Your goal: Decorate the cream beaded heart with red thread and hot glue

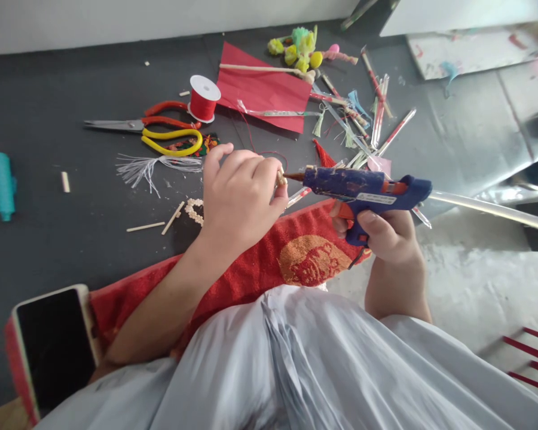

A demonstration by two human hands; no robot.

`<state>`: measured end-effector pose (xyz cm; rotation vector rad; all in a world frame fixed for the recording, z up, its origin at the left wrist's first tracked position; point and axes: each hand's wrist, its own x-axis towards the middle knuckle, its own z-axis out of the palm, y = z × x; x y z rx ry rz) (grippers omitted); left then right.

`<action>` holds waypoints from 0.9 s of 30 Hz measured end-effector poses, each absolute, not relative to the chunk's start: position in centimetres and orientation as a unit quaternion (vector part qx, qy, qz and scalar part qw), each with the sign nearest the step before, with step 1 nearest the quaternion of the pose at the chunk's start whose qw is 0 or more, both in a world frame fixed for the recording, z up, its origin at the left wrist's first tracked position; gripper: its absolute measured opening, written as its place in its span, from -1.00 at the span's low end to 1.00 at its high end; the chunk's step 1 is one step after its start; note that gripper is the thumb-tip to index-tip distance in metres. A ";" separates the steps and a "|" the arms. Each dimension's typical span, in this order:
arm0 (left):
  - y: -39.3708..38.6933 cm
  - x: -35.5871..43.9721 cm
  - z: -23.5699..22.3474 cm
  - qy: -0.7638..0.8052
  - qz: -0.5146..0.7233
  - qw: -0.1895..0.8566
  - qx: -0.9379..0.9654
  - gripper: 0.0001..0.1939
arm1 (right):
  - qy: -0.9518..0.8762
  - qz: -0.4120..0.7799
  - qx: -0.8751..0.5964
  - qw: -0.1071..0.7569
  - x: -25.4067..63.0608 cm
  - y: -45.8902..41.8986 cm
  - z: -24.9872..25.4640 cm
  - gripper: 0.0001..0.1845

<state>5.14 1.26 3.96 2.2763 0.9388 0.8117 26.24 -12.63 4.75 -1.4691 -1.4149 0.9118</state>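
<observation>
My right hand (385, 236) wraps round the handle of a blue glue gun (349, 184), with fingers at its orange trigger. A long clear glue stick (488, 206) sticks out of the gun's back end. The brown nozzle points left and meets, or nearly meets, a small beige piece (281, 176) pinched in my left hand (244, 185). Most of that piece is hidden by the fingers. Just left of this hand lies a loop of cream beads (194, 210), partly covered by it. A red towel (246, 278) with an orange round pattern lies below both hands.
Orange-and-yellow-handled scissors (161, 126), a spool of red thread (204, 98) and white strings (155, 167) lie beyond my left hand. Red paper (264, 86), fuzzy yellow-green pieces (298, 51) and several wrapped sticks (379, 110) are farther back. A phone (56, 346) lies near left.
</observation>
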 end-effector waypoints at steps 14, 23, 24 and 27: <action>1.4 5.1 4.1 0.354 0.313 0.313 0.824 -0.87 | -0.568 0.373 -0.583 0.445 26.1 -12.7 4.7 -0.57; 1.3 5.1 4.0 0.357 0.318 0.313 0.820 -0.89 | -0.538 0.379 -0.607 0.445 25.7 -12.7 4.9 -0.57; 1.3 5.2 4.0 0.358 0.318 0.307 0.822 -0.90 | -0.523 0.385 -0.604 0.462 25.7 -12.7 5.0 -0.58; 1.6 5.4 3.7 0.364 0.320 0.305 0.820 -0.91 | -0.449 0.397 -0.593 0.537 25.7 -12.5 5.6 -0.56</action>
